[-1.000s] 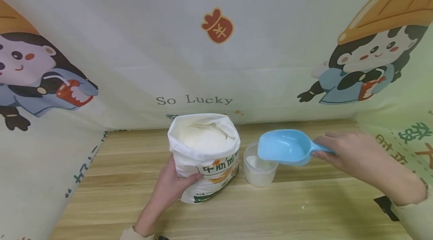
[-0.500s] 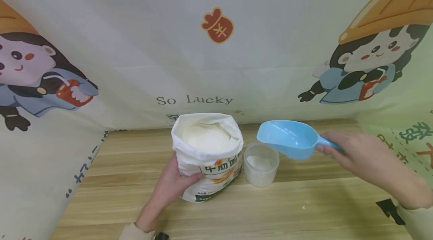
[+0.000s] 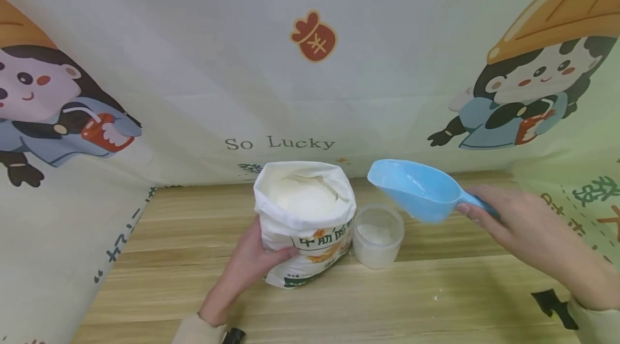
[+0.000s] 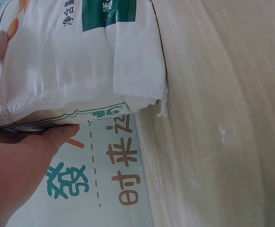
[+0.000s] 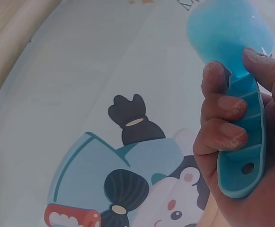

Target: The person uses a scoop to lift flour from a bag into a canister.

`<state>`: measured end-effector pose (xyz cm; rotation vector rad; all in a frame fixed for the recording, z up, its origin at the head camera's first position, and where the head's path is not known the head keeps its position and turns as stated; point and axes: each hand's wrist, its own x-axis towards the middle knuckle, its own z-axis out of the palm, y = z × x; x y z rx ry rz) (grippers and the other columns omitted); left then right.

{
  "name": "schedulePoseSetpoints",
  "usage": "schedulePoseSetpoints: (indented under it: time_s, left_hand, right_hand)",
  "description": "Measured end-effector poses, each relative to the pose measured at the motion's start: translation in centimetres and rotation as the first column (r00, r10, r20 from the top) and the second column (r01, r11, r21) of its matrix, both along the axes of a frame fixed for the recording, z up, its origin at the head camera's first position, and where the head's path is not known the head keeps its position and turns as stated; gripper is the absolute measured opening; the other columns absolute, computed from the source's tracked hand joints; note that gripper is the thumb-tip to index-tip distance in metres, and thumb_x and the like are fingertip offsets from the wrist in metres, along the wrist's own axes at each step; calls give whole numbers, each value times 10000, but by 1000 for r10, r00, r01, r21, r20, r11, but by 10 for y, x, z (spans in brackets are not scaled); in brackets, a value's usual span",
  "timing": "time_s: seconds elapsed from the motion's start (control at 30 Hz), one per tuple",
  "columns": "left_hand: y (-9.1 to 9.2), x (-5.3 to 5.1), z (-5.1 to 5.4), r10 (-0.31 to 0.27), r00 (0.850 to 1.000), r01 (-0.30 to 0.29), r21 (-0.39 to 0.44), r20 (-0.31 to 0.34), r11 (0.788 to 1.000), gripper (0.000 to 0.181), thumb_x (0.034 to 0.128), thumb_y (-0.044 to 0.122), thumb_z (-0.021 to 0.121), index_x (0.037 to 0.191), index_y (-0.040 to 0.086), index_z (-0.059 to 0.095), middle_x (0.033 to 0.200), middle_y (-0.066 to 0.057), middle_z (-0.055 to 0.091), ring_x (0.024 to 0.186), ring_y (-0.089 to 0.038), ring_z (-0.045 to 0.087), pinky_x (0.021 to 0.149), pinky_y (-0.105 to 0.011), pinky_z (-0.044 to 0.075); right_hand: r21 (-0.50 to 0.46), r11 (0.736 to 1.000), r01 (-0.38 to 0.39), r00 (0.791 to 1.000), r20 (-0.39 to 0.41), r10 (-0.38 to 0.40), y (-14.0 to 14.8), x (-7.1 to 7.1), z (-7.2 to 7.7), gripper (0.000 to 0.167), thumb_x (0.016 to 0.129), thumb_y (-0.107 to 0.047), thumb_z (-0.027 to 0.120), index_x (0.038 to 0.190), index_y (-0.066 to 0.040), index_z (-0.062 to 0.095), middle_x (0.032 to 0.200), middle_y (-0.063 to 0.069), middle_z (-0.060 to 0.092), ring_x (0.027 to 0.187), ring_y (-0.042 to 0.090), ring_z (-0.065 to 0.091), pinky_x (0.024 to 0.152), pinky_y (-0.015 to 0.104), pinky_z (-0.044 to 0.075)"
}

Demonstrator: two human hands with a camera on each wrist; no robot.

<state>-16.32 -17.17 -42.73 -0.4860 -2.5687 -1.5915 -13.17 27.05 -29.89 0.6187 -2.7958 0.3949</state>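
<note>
A white bag of flour (image 3: 310, 247) stands with its top folded open, and pale flour (image 3: 302, 197) shows inside. My left hand (image 3: 254, 255) grips the bag's near left side, thumb across the front; the left wrist view shows the fingers (image 4: 57, 137) against its underside edge. My right hand (image 3: 511, 220) holds a blue scoop (image 3: 421, 190) by its handle, fingers curled round the ribbed grip (image 5: 246, 123). The scoop is raised above and behind a clear plastic cup (image 3: 378, 250), its bowl facing up. Some white powder lies in the cup, which stands just right of the bag.
The wooden tabletop (image 3: 387, 306) runs beneath everything. A printed cloth (image 3: 203, 64) with cartoon figures hangs behind and along both sides of the table. Small white specks (image 3: 436, 297) lie on the wood at front right.
The scoop has risen and shifted slightly right, its tip tilting upward. The bag has slid a little to the right in my left hand, and the cup sits slightly further right.
</note>
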Motion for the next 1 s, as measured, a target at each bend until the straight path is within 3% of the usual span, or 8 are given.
schedulePoseSetpoints:
  time_s: [0.2,0.63,0.9,1.0]
  left_hand:
    - [3,-3,-2,-16,1000,16,7,0,1000,868,739,145,942,1464,173,466,1343,-47,646,1238,-290,608,1043,-558,481]
    - [10,-5,0,-51,998,50,21,25,999,904,740,154,938,1497,180,443,1350,-51,640,1232,-296,612,1046,-555,485]
    - [11,-6,0,-51,998,51,15,31,999,912,742,157,939,1500,167,431,1326,-65,654,1206,-299,627,1024,-538,504]
    - [11,-7,-1,-58,998,58,19,26,998,904,752,166,935,1499,168,425,1326,-60,653,1209,-295,625,1026,-533,501]
  right_hand:
    - [-15,999,-46,995,-89,44,-2,0,-1,258,1040,-243,648,1191,-37,681,976,26,742,774,167,626,616,395,510]
    - [-6,995,-103,988,-116,102,-17,-5,11,261,1016,-249,684,1216,-83,665,1051,11,747,728,88,575,596,335,488]
    - [59,980,-188,957,-212,196,-32,-13,21,239,972,-271,735,1182,-166,690,936,-86,710,685,39,532,570,313,501]
    - [96,974,-207,941,-254,225,-39,-16,26,254,1007,-374,679,1171,-179,688,875,-97,688,640,42,522,527,298,483]
